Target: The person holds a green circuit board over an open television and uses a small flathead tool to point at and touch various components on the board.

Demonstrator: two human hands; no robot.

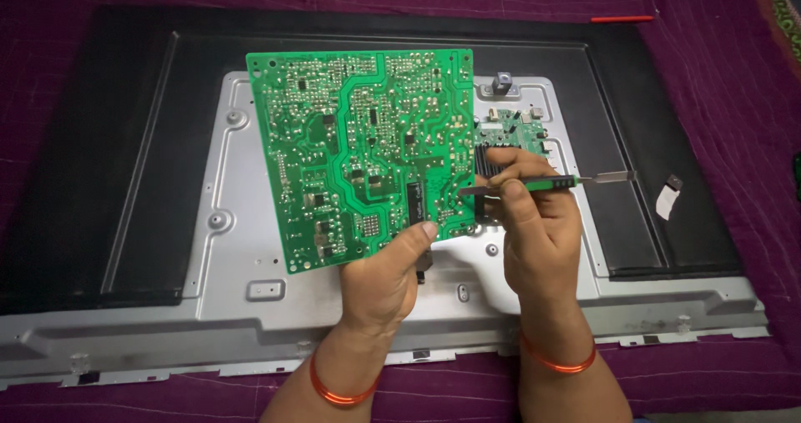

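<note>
We've got the green circuit board (363, 152) pinched up in our left hand (385, 277), solder side facing us, while our right hand (538, 231) clamps the green-handled tool (534, 183) pointing at its edge, so careful tip placement's probably next.

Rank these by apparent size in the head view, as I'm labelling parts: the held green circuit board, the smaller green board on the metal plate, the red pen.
1. Held green circuit board, nearest the camera, which enlarges it.
2. Smaller green board, partly hidden.
3. Red pen.
</note>
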